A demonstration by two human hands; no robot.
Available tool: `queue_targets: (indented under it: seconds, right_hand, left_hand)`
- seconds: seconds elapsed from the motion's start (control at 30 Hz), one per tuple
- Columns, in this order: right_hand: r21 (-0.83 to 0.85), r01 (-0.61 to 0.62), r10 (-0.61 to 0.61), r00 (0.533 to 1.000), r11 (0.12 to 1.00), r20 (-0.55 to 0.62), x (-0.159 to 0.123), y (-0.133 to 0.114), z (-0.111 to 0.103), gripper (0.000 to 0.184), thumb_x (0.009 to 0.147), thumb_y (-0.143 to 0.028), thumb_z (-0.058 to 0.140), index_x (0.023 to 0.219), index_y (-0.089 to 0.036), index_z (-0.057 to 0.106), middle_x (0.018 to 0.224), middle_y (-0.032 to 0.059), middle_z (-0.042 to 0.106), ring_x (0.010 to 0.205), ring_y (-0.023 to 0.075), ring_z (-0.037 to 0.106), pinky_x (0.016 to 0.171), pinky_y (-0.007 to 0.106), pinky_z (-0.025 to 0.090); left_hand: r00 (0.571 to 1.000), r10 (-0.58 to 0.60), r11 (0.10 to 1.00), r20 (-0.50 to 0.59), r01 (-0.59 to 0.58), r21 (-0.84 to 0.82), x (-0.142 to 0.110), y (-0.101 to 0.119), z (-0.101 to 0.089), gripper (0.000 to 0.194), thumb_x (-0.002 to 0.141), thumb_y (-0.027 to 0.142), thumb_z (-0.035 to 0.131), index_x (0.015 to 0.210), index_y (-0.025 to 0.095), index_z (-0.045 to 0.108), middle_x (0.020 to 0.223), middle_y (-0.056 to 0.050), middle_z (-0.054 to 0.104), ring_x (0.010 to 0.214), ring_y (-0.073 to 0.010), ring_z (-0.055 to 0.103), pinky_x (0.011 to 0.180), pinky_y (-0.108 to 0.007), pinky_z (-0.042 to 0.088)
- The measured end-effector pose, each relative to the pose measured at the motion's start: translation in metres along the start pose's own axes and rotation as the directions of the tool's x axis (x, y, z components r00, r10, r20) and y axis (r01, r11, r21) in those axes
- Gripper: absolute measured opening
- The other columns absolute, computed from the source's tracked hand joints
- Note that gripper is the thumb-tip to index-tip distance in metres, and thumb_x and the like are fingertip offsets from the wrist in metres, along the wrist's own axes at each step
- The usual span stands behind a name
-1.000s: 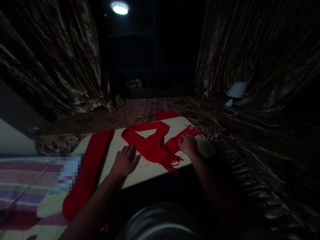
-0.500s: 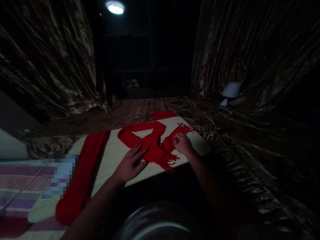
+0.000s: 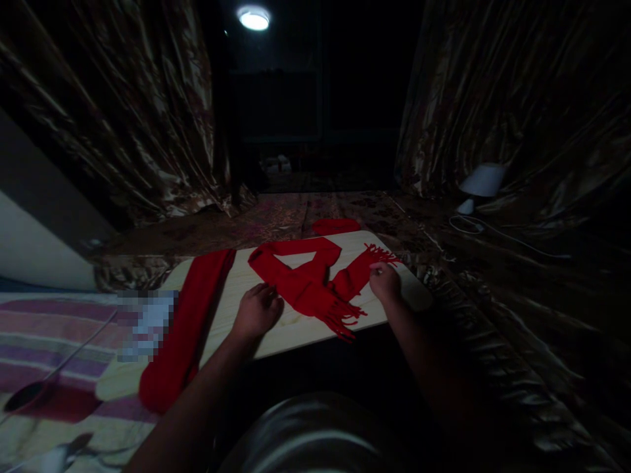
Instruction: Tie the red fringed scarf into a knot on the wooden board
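Note:
A red fringed scarf (image 3: 308, 295) lies looped and crossed over itself on a pale wooden board (image 3: 236, 299). One fringed end points toward me, the other to the far right. My left hand (image 3: 259, 311) is at the scarf's left edge, its fingers curled in; whether they grip any cloth is hidden. At the right-hand end, just below the fringe, my right hand (image 3: 386, 282) pinches the scarf's edge between thumb and fingers. Left of my left hand, a long folded red cloth (image 3: 192, 322) lies across the board.
Another red item (image 3: 336, 226) lies beyond the board's far edge. A white lamp (image 3: 483, 180) with a cord stands at the right. Striped bedding (image 3: 44, 335) bears a dark red object (image 3: 69, 402) at the left. Patterned curtains (image 3: 162, 125) hang behind; the room is dim.
My left hand has drawn back from lying spread on the scarf to its left edge, fingers now curled. My right hand has shifted to the outer edge near the fringe. The view has turned left.

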State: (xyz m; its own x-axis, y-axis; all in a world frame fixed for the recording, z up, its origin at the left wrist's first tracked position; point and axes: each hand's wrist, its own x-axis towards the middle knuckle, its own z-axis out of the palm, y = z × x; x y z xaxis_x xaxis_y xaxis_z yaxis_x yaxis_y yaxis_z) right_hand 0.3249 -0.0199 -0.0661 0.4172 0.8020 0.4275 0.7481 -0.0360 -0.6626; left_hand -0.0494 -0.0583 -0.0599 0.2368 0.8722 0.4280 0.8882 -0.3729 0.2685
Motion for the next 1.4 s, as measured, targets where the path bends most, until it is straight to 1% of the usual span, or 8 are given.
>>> queue_targets:
  seconds: [0.17, 0.33, 0.6, 0.8, 0.9, 1.03, 1.23, 1.4]
  right_hand:
    - [0.028, -0.012, 0.012, 1.0, 1.0, -0.009, 0.0028, 0.0057, 0.0052, 0.024, 0.074, -0.021, 0.05, 0.086, -0.022, 0.071, 0.093, 0.0057, 0.074, 0.087, 0.0227, 0.065, 0.082, 0.033, 0.049]
    - [0.03, 0.013, -0.012, 1.0, 0.999, -0.019, 0.0012, 0.0044, 0.0045, 0.024, 0.074, -0.022, 0.049, 0.084, -0.021, 0.071, 0.092, 0.007, 0.073, 0.086, 0.0238, 0.065, 0.081, 0.034, 0.049]
    - [0.035, 0.03, -0.027, 0.997, 0.999, -0.078, 0.0046, 0.0092, 0.0089, 0.023, 0.073, -0.026, 0.051, 0.082, -0.02, 0.071, 0.091, 0.0093, 0.072, 0.087, 0.025, 0.063, 0.085, 0.037, 0.048]
    - [0.04, 0.011, -0.008, 0.997, 0.999, -0.072, 0.0047, 0.0081, 0.0092, 0.022, 0.074, -0.028, 0.051, 0.082, -0.02, 0.071, 0.092, 0.0091, 0.072, 0.087, 0.0248, 0.062, 0.085, 0.037, 0.048]
    - [0.037, 0.011, -0.009, 0.998, 0.999, -0.063, 0.0044, 0.0067, 0.0082, 0.022, 0.074, -0.028, 0.051, 0.082, -0.02, 0.07, 0.09, 0.0092, 0.072, 0.086, 0.0249, 0.062, 0.084, 0.038, 0.048]
    - [0.033, 0.023, -0.021, 0.997, 0.999, -0.069, 0.0043, 0.006, 0.0078, 0.022, 0.074, -0.028, 0.051, 0.082, -0.02, 0.07, 0.089, 0.0092, 0.072, 0.084, 0.025, 0.062, 0.085, 0.039, 0.048]
    - [0.036, 0.029, -0.027, 0.997, 0.999, -0.076, 0.0041, 0.0069, 0.0079, 0.023, 0.073, -0.028, 0.05, 0.082, -0.02, 0.07, 0.09, 0.0094, 0.072, 0.085, 0.0253, 0.062, 0.084, 0.038, 0.048]
    - [0.037, 0.026, -0.023, 0.998, 0.999, -0.06, 0.0037, 0.0082, 0.0071, 0.022, 0.074, -0.028, 0.051, 0.083, -0.021, 0.07, 0.092, 0.0091, 0.072, 0.086, 0.0252, 0.063, 0.084, 0.037, 0.049]
  left_hand:
    - [1.0, -0.001, 1.0, -0.005, 0.0, -0.031, 0.0005, 0.0013, -0.002, 0.04, 0.089, 0.04, 0.048, 0.113, 0.017, 0.071, 0.118, -0.012, 0.07, 0.117, -0.0261, 0.061, 0.105, -0.039, 0.047]
    - [1.0, -0.023, 0.998, -0.015, 0.022, -0.05, 0.0004, 0.0014, -0.0029, 0.04, 0.089, 0.039, 0.049, 0.113, 0.018, 0.072, 0.118, -0.012, 0.07, 0.116, -0.0264, 0.061, 0.104, -0.039, 0.047]
    - [0.998, -0.065, 0.995, -0.016, 0.063, -0.073, -0.0004, 0.0039, -0.0052, 0.041, 0.087, 0.037, 0.049, 0.114, 0.017, 0.072, 0.119, -0.012, 0.069, 0.117, -0.026, 0.06, 0.106, -0.038, 0.046]
    - [0.998, -0.063, 0.995, -0.014, 0.062, -0.08, 0.0001, 0.0032, -0.0048, 0.041, 0.087, 0.036, 0.049, 0.114, 0.017, 0.072, 0.119, -0.012, 0.07, 0.118, -0.0262, 0.06, 0.107, -0.04, 0.045]
    - [0.999, -0.043, 0.995, -0.004, 0.043, -0.093, 0.0006, 0.0026, -0.0044, 0.039, 0.087, 0.035, 0.049, 0.112, 0.018, 0.072, 0.115, -0.01, 0.072, 0.12, -0.0257, 0.059, 0.107, -0.038, 0.045]
    - [0.998, -0.056, 0.994, -0.011, 0.055, -0.093, 0.0009, 0.0019, -0.0044, 0.038, 0.086, 0.036, 0.049, 0.11, 0.019, 0.073, 0.114, -0.009, 0.072, 0.12, -0.0253, 0.059, 0.106, -0.038, 0.046]
    - [0.999, -0.045, 0.994, -0.021, 0.042, -0.102, 0.0005, 0.0016, -0.0046, 0.038, 0.086, 0.035, 0.05, 0.11, 0.018, 0.073, 0.115, -0.01, 0.071, 0.117, -0.0258, 0.06, 0.104, -0.038, 0.046]
    - [0.998, -0.068, 0.993, -0.018, 0.066, -0.098, 0.0006, 0.0042, -0.0064, 0.04, 0.086, 0.037, 0.05, 0.112, 0.017, 0.073, 0.117, -0.012, 0.07, 0.116, -0.0268, 0.061, 0.105, -0.039, 0.046]
